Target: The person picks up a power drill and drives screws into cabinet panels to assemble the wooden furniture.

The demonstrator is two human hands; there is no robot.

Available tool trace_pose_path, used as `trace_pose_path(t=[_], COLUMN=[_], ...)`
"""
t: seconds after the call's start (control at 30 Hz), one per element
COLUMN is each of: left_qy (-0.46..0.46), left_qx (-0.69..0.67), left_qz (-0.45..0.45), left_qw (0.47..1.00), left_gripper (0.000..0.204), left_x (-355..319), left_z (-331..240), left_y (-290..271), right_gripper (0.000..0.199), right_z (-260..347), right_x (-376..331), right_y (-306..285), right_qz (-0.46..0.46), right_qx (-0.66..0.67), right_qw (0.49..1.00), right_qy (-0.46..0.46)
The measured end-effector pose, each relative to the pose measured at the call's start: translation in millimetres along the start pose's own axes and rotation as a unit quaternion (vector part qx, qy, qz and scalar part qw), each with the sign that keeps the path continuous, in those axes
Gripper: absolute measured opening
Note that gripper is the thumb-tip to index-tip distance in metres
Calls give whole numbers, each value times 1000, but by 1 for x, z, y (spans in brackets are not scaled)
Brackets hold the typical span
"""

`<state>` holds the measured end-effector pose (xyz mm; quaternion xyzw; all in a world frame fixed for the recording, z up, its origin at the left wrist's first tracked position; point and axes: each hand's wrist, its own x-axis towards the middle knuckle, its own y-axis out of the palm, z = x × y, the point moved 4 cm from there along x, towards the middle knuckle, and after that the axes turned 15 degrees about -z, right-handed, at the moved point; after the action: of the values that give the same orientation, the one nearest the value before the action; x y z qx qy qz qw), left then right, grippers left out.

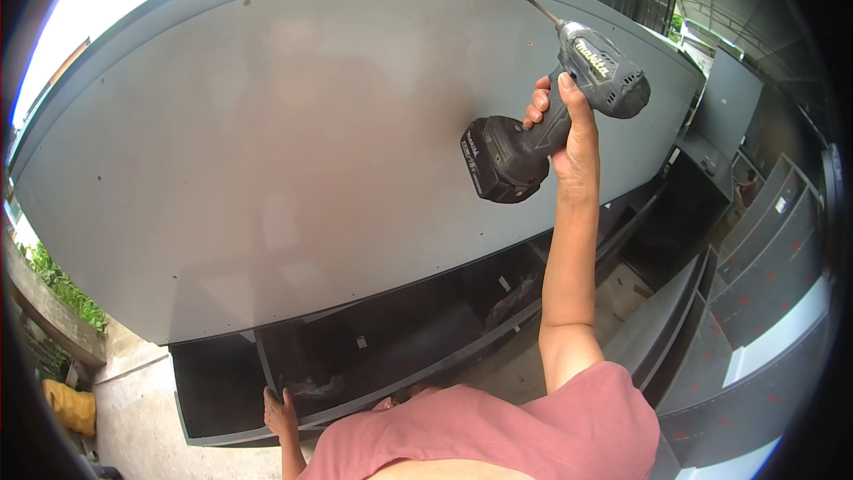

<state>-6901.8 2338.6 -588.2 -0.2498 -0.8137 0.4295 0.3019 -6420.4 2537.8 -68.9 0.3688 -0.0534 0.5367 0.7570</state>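
My right hand (569, 129) is raised and grips the handle of a grey and black cordless drill (551, 102). Its bit points up and left, close to the upper right part of a large grey panel (293, 133). The panel stands on a dark open cabinet frame (391, 338) below it. Low in the picture my left hand (280, 411) rests on the front edge of that frame, beside a thin upright divider. I wear a pink short-sleeved shirt.
Several grey cabinet units (764, 276) with shelves stand stacked at the right. A concrete floor (142, 409) lies at the lower left, with a yellow sack (71, 407) and green plants (58, 289) along a low wall. A roofed shed is at the top right.
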Motion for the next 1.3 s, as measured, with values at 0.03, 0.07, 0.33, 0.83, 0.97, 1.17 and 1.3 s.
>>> trace_pose_path(t=[0.03, 0.07, 0.33, 0.83, 0.97, 1.17, 1.3], left_qy=[7, 13, 19, 26, 13, 16, 16], left_qx=[2, 6, 35, 26, 36, 48, 44], left_qz=[-1, 3, 27, 14, 31, 37, 34], left_qw=[1000, 1000, 999, 999, 999, 998, 998], left_gripper=[58, 58, 60, 60, 60, 59, 60], left_x=[-7, -14, -17, 12, 11, 15, 22], left_z=[-8, -14, -50, -54, -54, -48, -66], left_y=[7, 13, 24, -6, -11, -37, -20], right_gripper=[37, 37, 45, 36, 36, 36, 35], right_z=[-3, -6, -15, -11, -8, -1, -14], right_x=[6, 10, 13, 22, 22, 16, 36], right_y=[-18, -37, -114, -86, -88, -86, -99], right_qz=[-5, -12, -63, -69, -66, -74, -70], right_qx=[-11, -13, -59, -40, -32, -52, -62], right_qw=[1000, 1000, 996, 997, 997, 996, 995], right_qy=[-2, -1, 14, 15, 20, 19, 25])
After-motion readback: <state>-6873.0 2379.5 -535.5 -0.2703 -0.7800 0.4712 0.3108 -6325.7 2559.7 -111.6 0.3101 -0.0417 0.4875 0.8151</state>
